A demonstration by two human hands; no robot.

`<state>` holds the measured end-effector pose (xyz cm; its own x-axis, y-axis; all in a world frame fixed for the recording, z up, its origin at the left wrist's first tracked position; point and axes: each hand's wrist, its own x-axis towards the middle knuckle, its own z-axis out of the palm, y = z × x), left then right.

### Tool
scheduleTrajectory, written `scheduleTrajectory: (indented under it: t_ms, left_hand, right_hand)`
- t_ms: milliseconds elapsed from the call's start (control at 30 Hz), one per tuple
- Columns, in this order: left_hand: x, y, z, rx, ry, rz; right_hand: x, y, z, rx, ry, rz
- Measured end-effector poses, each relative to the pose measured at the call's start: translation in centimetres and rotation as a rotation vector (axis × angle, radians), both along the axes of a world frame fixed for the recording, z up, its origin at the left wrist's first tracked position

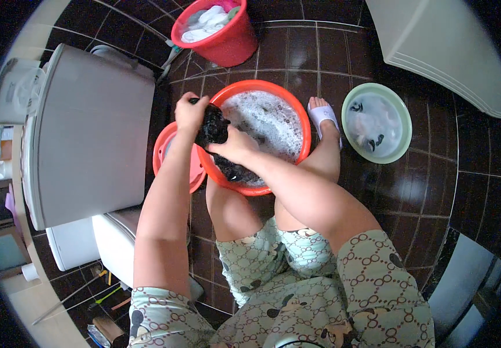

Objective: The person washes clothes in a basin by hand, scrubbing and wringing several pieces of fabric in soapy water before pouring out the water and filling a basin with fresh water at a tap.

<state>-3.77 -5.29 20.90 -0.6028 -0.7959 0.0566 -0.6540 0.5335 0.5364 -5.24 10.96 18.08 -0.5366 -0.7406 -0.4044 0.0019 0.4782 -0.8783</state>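
Observation:
A wet black cloth (pixel 212 127) is stretched between my two hands at the left rim of an orange-red basin (pixel 305 117). My left hand (pixel 191 112) grips its upper end, just outside the rim. Lower and to the right, my right hand (pixel 238 145) holds the cloth over the basin, thumb on top. Foamy grey water (pixel 270 115) fills the basin. More dark fabric (pixel 235 172) lies at its near left side, partly hidden by my right wrist. Under the left rim, a smaller pink-red basket with holes (pixel 196 172) is partly covered.
A red bucket (pixel 231 48) with white laundry stands at the far wall. On the right, a pale green basin (pixel 408 130) holds cloudy water and items with dark straps. A washing machine (pixel 93 135) is on the left, a white cabinet (pixel 442 52) at upper right. My slippered foot (pixel 323 115) rests between the basins.

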Motion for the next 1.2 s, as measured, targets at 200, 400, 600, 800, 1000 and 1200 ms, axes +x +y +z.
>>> scheduleTrajectory:
  t_ms: [200,400,600,800,1000,1200]
  left_hand:
    - [8.3,0.5,3.2,0.817,0.792,0.209]
    - [18.7,4.3,4.8,1.050,0.996,0.203]
    - [31.5,2.5,7.2,0.659,1.236,0.495]
    - [46.5,1.4,8.6,0.304,1.138,0.740]
    - [57.3,-0.2,10.0,0.270,0.864,0.930]
    - [60.8,-1.0,7.6,0.099,0.123,1.224]
  right_hand:
    - [0.1,-0.5,2.2,-0.235,0.230,0.036]
    - [6.4,-4.5,6.3,-0.310,0.317,0.159]
    - [19.3,-7.7,9.1,-0.592,0.149,0.513]
    - [31.3,-8.3,10.8,-0.606,-0.026,0.832]
    - [38.0,-7.9,9.8,-0.481,-0.167,1.010]
    - [38.3,-6.9,5.7,-0.390,-0.324,1.001]
